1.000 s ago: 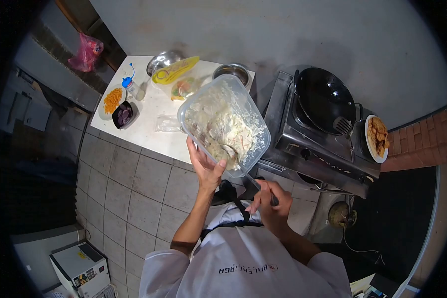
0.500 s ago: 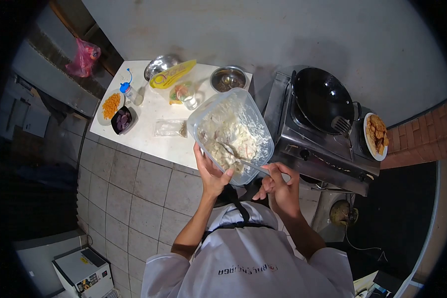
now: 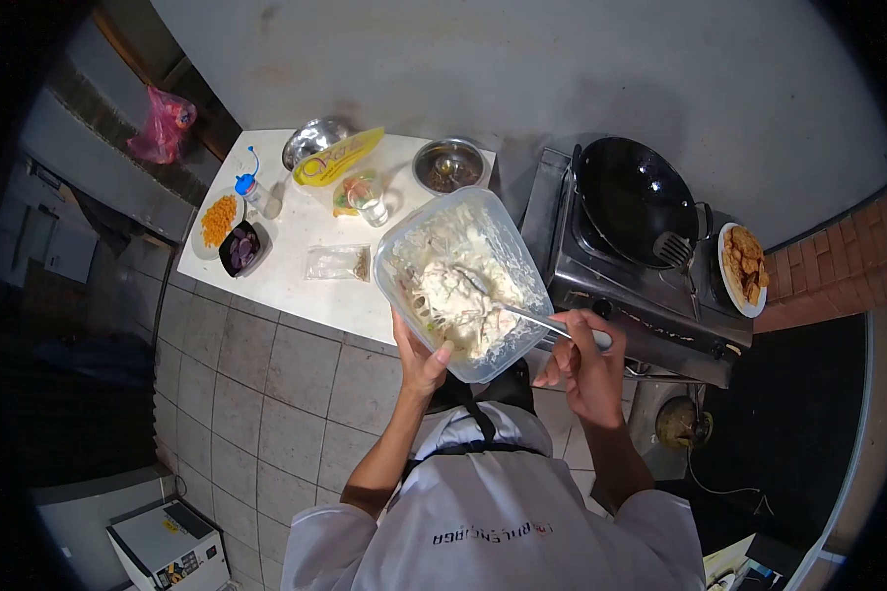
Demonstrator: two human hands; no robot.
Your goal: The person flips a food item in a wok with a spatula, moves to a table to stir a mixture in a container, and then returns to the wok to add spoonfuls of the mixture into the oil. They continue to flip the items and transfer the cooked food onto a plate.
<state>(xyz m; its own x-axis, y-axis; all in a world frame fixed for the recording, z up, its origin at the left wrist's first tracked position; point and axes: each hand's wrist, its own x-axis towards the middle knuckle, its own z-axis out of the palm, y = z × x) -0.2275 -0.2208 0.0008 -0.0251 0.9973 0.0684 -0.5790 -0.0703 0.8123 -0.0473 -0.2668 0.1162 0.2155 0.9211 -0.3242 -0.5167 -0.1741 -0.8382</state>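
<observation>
My left hand is closed on the left wall of a clear plastic container, thumb over the rim, holding it up and tilted toward me. Inside lies a creamy white mixture with shreds and small coloured bits, some of it smeared on the walls. My right hand grips the handle of a metal spoon, whose bowl is partly buried in the mixture. The container hangs in front of the white table's right end, left of the stove.
On the white table are a plate of orange pieces, a dark bowl of purple slices, a blue-capped bottle, a glass and metal bowls. Right stands a stove with a black wok, a slotted spatula and a plate of fried food.
The spoon has moved up and right through the mixture, gathering it into a mound near the middle. My right hand has shifted right, and the container sits slightly lower.
</observation>
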